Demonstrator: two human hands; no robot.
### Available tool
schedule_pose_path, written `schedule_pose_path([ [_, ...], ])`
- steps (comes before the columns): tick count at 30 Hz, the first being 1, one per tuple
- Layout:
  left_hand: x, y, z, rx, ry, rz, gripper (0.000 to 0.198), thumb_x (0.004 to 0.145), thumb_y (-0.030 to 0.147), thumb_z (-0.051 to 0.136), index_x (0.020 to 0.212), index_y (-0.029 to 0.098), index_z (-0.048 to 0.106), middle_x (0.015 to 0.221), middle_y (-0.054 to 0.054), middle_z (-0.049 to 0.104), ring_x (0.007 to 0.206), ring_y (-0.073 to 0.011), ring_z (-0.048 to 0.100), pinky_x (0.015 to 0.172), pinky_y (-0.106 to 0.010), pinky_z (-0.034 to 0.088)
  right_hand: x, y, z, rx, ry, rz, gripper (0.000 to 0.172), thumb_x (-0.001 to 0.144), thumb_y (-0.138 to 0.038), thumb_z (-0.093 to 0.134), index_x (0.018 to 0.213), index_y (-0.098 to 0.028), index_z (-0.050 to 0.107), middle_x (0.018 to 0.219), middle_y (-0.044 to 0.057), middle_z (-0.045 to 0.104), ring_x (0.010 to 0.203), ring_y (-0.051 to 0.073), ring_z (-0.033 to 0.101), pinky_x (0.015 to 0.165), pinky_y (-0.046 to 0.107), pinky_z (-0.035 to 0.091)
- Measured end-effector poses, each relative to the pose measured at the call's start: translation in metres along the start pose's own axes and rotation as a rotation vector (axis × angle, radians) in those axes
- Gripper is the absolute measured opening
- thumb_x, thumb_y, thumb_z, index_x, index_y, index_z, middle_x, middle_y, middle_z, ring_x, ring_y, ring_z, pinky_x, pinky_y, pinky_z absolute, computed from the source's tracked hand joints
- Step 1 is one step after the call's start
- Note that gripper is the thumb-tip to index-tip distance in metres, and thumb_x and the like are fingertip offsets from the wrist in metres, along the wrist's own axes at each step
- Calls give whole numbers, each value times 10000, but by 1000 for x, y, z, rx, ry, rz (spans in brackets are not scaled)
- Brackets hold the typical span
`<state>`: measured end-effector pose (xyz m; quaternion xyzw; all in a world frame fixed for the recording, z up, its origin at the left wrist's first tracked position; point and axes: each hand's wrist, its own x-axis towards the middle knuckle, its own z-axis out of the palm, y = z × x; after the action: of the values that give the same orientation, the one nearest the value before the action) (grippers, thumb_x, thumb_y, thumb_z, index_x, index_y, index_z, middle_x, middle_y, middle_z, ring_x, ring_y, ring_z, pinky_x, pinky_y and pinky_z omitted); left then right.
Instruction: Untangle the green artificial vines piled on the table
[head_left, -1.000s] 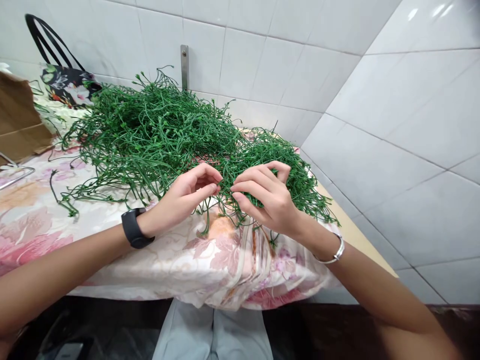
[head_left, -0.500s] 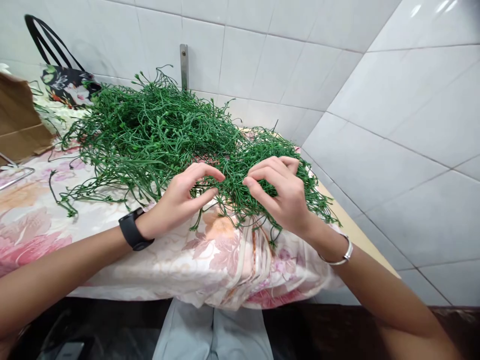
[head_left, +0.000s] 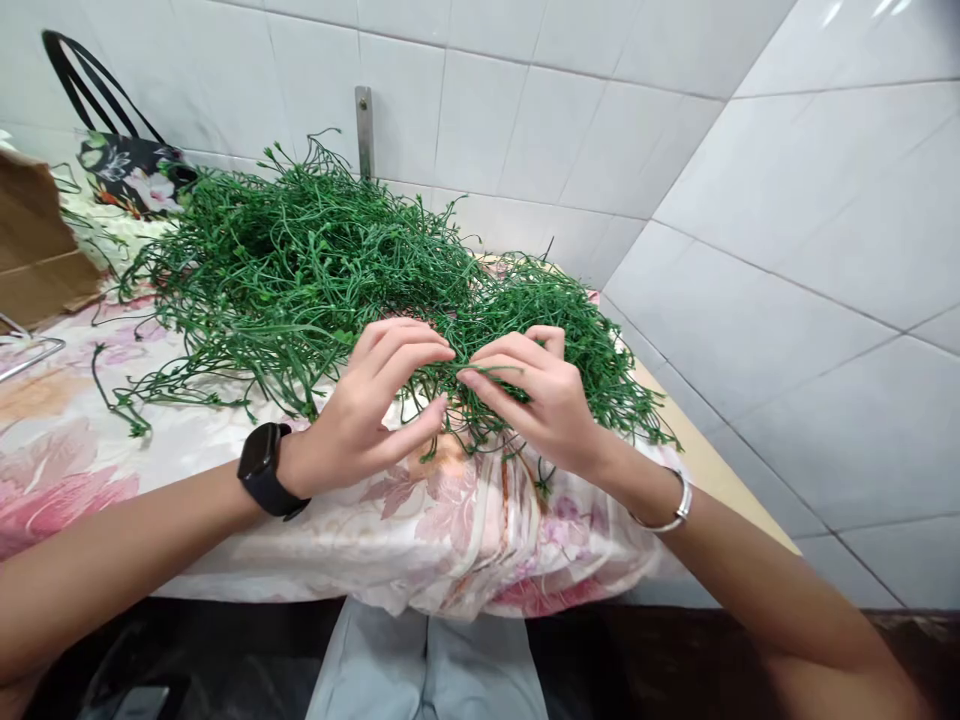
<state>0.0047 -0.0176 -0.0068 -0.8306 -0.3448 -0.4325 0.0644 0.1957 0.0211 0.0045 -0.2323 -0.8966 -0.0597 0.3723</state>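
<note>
A big tangled heap of thin green stems with small buds lies on a table covered by a pink floral cloth. A smaller clump of the same stems sits at the near right of the heap. My left hand, with a black watch on the wrist, has its fingers curled into the strands at the clump's near edge. My right hand, a silver bracelet on its wrist, pinches strands right beside it. The fingertips of both hands nearly touch.
A black floral bag with dark handles stands at the back left against the white tiled wall. A brown paper bag is at the far left, with a metal wire piece near it. The wall closes in on the right.
My hands had spread a little apart half a second ago; now they have come back together over the strands at the clump's near edge. The heap has not shifted.
</note>
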Motion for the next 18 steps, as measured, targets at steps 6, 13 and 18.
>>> schedule_pose_path([
  [6, 0, 1, -2, 158, 77, -64, 320, 788, 249, 538, 1092, 163, 489, 1063, -71, 569, 1042, -204, 470, 942, -386, 327, 2, -4, -6, -14, 149, 24, 102, 819, -219, 516, 841, -208, 616, 805, -19, 652, 744, 90, 574, 778, 315, 291],
  [13, -2, -4, 0, 21, -41, -14, 173, 808, 261, 524, 928, 136, 541, 866, -58, 598, 826, -150, 494, 746, -303, 402, 4, -8, -6, 80, 14, -8, 197, 766, -305, 589, 930, -196, 586, 842, -3, 649, 811, 112, 574, 793, 318, 283],
  [18, -2, -5, 2, -21, -49, 5, 160, 801, 249, 537, 902, 125, 550, 844, -64, 607, 825, -154, 505, 748, -311, 410, 3, -5, -5, 127, -50, -27, 267, 723, -364, 623, 914, -183, 579, 851, 4, 648, 809, 122, 574, 799, 320, 276],
])
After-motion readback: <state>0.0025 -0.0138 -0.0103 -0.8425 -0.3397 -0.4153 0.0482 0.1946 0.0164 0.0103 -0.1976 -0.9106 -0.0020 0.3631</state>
